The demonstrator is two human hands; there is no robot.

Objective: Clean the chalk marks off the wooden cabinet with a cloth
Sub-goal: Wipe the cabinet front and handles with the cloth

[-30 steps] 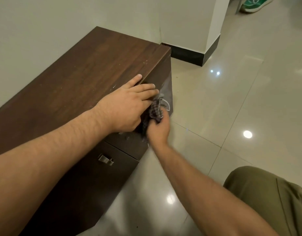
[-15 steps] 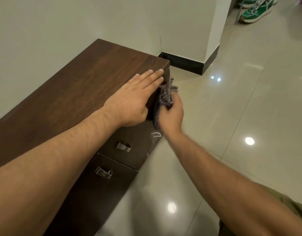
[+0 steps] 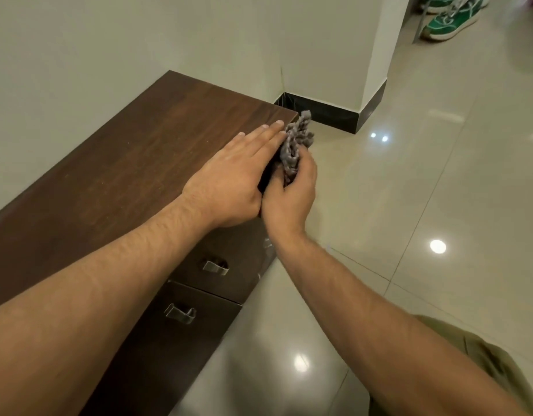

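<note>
While left hand (image 3: 229, 178) rests, fingers (image 3: 260, 136) straight, on cabinet (image 3: 133, 169) | right hand (image 3: 289, 199) clutches cloth (image 3: 296, 139)

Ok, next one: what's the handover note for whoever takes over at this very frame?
The left grip lies flat, fingers straight, on the cabinet top by its far front corner.
The right grip holds the bunched cloth against the front face near that corner.
Done: cannot tell how much was wiped.
Left: pale chalk marks show lower on the front, by the right wrist; wipe those.
</note>
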